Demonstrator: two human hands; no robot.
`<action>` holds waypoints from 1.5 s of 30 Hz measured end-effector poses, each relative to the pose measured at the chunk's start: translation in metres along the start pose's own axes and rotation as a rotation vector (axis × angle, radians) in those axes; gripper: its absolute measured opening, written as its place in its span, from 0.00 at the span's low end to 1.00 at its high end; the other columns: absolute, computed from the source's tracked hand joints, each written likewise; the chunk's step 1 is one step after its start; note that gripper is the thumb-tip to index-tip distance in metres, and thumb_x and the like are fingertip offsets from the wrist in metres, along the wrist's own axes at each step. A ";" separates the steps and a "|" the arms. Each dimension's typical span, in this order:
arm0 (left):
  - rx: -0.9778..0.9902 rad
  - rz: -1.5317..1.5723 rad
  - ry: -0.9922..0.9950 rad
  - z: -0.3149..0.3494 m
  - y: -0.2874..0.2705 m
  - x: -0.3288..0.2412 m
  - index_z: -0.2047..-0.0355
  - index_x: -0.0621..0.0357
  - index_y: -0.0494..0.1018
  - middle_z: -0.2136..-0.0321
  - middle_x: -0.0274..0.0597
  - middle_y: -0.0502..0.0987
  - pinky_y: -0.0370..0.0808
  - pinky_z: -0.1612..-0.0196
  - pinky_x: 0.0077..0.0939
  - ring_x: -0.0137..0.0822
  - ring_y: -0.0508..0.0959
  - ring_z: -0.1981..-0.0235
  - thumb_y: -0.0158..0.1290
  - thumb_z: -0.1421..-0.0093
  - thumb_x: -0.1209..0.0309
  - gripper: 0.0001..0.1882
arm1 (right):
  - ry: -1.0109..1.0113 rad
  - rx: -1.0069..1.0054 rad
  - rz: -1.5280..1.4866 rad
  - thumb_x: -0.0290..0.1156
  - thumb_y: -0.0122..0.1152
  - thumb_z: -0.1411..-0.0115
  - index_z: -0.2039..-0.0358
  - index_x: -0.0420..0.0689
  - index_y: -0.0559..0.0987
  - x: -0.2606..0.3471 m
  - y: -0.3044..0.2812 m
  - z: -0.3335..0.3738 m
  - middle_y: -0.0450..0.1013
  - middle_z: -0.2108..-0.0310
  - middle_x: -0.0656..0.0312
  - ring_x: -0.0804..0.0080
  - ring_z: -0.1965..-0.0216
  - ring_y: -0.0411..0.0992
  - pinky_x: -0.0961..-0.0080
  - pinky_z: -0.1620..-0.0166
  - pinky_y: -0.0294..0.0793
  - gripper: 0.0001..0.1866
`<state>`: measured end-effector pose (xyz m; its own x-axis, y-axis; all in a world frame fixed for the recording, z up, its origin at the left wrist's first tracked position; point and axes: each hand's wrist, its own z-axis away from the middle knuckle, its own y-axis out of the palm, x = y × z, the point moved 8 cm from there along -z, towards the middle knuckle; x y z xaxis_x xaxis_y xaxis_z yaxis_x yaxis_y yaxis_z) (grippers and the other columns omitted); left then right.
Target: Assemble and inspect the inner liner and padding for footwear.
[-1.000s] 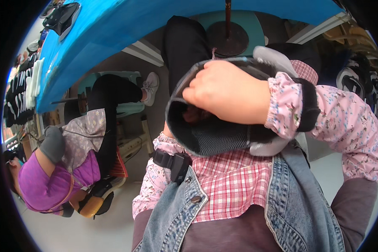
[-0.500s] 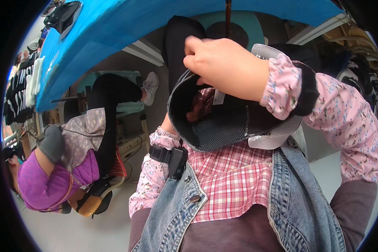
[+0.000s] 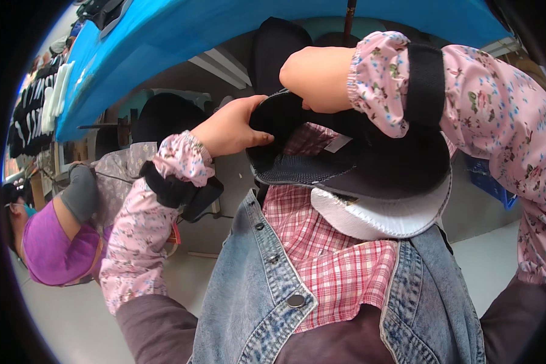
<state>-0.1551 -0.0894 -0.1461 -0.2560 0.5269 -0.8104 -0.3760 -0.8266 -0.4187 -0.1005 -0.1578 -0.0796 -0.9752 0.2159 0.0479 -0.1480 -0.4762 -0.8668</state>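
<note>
Black piece (image 3: 400, 164) with a white flap (image 3: 376, 215) is by the red checked cloth (image 3: 352, 270) in the head view. The left hand (image 3: 233, 127) pinches its edge; I cannot tell the right hand's (image 3: 318, 79) grip. Looks like holding it open; next needs a steady pinch.

Half Out of Sight

On the left hand (image 3: 233, 126), most fingers disappear at a black mesh piece (image 3: 303, 171); the right hand (image 3: 317, 79) conceals its fingertips. A white label (image 3: 338, 143) is illegibly small, the upper edge crops a dark pole (image 3: 349, 23), and a floral sleeve (image 3: 485, 103) partly covers a blue crate (image 3: 491, 180).
</note>
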 end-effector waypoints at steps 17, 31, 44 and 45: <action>-0.030 0.538 -0.345 0.011 0.001 0.024 0.57 0.62 0.71 0.63 0.34 0.75 0.68 0.59 0.19 0.24 0.72 0.64 0.44 0.37 0.57 0.20 | 0.073 0.184 -0.274 0.36 0.61 0.46 0.64 0.39 0.77 -0.032 -0.004 0.019 0.75 0.72 0.57 0.63 0.67 0.74 0.69 0.65 0.73 0.14; -0.269 0.021 0.019 0.003 -0.014 0.007 0.54 0.69 0.67 0.66 0.43 0.77 0.72 0.61 0.21 0.27 0.75 0.66 0.55 0.47 0.76 0.20 | -0.065 0.157 -0.277 0.39 0.59 0.47 0.66 0.38 0.78 -0.032 -0.007 -0.012 0.75 0.72 0.54 0.61 0.67 0.75 0.68 0.63 0.72 0.16; -0.009 0.345 -0.324 0.015 -0.009 0.041 0.54 0.64 0.69 0.62 0.34 0.76 0.70 0.54 0.21 0.23 0.74 0.60 0.48 0.38 0.68 0.15 | -0.062 0.033 -0.323 0.32 0.62 0.52 0.62 0.40 0.78 -0.032 -0.007 -0.018 0.75 0.66 0.55 0.64 0.63 0.75 0.73 0.60 0.74 0.17; -0.013 0.350 -0.325 0.017 -0.009 0.045 0.54 0.64 0.69 0.62 0.34 0.76 0.70 0.54 0.21 0.23 0.74 0.60 0.48 0.38 0.68 0.15 | -0.068 0.037 -0.319 0.32 0.62 0.52 0.62 0.40 0.78 -0.032 -0.005 -0.019 0.75 0.66 0.55 0.64 0.63 0.75 0.73 0.60 0.74 0.17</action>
<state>-0.1782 -0.0546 -0.1721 -0.6317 0.2488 -0.7342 -0.2064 -0.9669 -0.1501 -0.0652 -0.1465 -0.0859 -0.8871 0.3025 0.3487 -0.4529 -0.4244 -0.7840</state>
